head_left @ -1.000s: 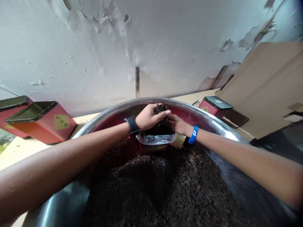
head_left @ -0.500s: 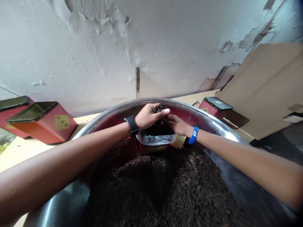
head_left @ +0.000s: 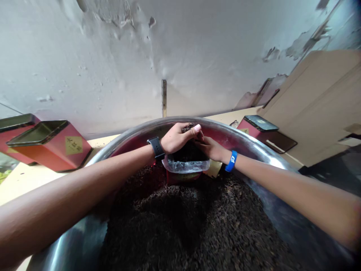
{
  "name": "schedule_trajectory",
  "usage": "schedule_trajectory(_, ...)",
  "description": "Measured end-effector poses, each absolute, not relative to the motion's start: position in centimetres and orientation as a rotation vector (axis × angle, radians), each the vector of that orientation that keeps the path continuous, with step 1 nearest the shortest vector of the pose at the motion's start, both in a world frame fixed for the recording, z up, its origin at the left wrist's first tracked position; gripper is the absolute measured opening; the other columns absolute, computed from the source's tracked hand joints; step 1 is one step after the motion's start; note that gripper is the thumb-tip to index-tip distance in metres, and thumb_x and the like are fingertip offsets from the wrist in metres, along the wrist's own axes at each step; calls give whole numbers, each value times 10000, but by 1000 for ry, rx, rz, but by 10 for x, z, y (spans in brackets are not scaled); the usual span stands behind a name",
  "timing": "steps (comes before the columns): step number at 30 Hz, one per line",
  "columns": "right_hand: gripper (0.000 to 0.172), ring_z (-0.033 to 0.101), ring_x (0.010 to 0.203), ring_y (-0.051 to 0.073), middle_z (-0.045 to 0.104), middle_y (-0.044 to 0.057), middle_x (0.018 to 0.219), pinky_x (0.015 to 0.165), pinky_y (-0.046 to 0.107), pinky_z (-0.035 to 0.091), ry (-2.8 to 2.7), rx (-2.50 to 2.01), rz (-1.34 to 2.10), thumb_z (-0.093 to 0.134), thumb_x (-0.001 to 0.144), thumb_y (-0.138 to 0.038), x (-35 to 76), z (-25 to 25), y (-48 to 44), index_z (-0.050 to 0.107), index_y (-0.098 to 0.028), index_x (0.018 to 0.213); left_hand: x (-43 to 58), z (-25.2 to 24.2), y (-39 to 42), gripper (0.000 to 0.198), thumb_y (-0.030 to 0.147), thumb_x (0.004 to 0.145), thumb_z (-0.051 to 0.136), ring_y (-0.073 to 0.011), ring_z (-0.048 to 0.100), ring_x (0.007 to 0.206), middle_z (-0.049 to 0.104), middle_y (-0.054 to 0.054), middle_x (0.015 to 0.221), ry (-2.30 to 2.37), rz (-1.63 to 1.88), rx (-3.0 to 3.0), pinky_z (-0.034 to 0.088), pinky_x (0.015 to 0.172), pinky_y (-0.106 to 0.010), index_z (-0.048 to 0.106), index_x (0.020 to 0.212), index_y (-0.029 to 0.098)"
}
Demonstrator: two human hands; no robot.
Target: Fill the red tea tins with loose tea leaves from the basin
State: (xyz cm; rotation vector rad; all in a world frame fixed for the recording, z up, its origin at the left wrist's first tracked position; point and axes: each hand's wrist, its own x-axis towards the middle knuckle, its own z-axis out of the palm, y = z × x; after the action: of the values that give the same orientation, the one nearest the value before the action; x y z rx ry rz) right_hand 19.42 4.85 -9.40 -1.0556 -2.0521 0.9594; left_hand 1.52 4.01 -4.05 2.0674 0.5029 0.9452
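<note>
A large metal basin [head_left: 270, 160] holds a heap of dark, dry leaf-like pieces [head_left: 225, 226]. Near its far rim stands a red tin [head_left: 184, 178] lined with a clear plastic bag [head_left: 186, 166], dark pieces filling its mouth. My left hand [head_left: 180, 137], with a black watch at the wrist, is cupped round some dark pieces above the tin. My right hand [head_left: 211, 148], below a blue wristband, meets it from the right; its fingers are partly hidden, and what they hold cannot be made out. A yellow label [head_left: 213, 169] shows beside the tin.
Two open red tins [head_left: 58, 150] [head_left: 17, 141] stand on the pale table [head_left: 25, 180] at left. Another red tin [head_left: 254, 126] and a dark lid [head_left: 282, 142] lie at right, by a large cardboard box [head_left: 318, 105]. A peeling wall rises behind.
The left thumb has tilted slightly upward and inward over the dark pieces, and fewer of them show between the hands. The tin and basin stay in place.
</note>
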Motion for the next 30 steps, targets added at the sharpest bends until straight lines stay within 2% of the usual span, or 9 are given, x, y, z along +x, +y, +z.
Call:
schedule_trajectory(5, 281, 555, 839, 205, 622, 67, 899, 735, 346, 450, -2070, -1088, 960, 460, 830, -366, 196, -97, 52, 603, -140, 915, 14, -41, 41, 395, 418, 886, 416, -145, 588, 812, 648, -102, 886, 477, 872, 2027, 453, 789, -297, 622, 954, 88)
schedule_trajectory(9, 318, 548, 927, 218, 628, 54, 949, 811, 366, 443, -2083, -1024, 930, 458, 841, -390, 197, -101, 55, 578, -188, 1056, 14, -42, 43, 394, 412, 888, 417, -158, 594, 842, 648, -113, 935, 474, 859, 2016, 458, 800, -316, 601, 1028, 93)
schedule_trajectory(13, 393, 534, 998, 215, 614, 47, 1055, 872, 377, 430, -2084, -947, 922, 448, 854, -383, 197, -102, 56, 481, -226, 1213, 14, -40, 42, 389, 386, 883, 438, -163, 590, 850, 634, -118, 1004, 518, 868, 2038, 463, 764, -306, 558, 1128, 108)
schedule_trajectory(17, 375, 543, 989, 202, 593, 42, 1121, 888, 377, 430, -2104, -927, 902, 435, 862, -373, 196, -99, 53, 489, -231, 1205, 14, -37, 41, 361, 324, 894, 429, -165, 586, 898, 619, -114, 1056, 498, 819, 2035, 458, 808, -318, 529, 1182, 131)
schedule_trajectory(22, 320, 531, 1021, 219, 588, 45, 1130, 928, 412, 402, -2178, -991, 752, 424, 862, -297, 197, -97, 54, 545, -213, 1146, 12, -31, 40, 300, 246, 899, 417, -154, 589, 932, 633, -99, 1042, 436, 783, 2099, 449, 855, -318, 574, 1131, 137)
schedule_trajectory(30, 341, 516, 1064, 224, 621, 42, 1064, 925, 396, 418, -2087, -1004, 799, 457, 836, -274, 191, -94, 51, 530, -223, 1165, 11, -29, 40, 272, 303, 873, 463, -140, 601, 873, 668, -61, 956, 450, 733, 2256, 461, 822, -279, 653, 984, 143)
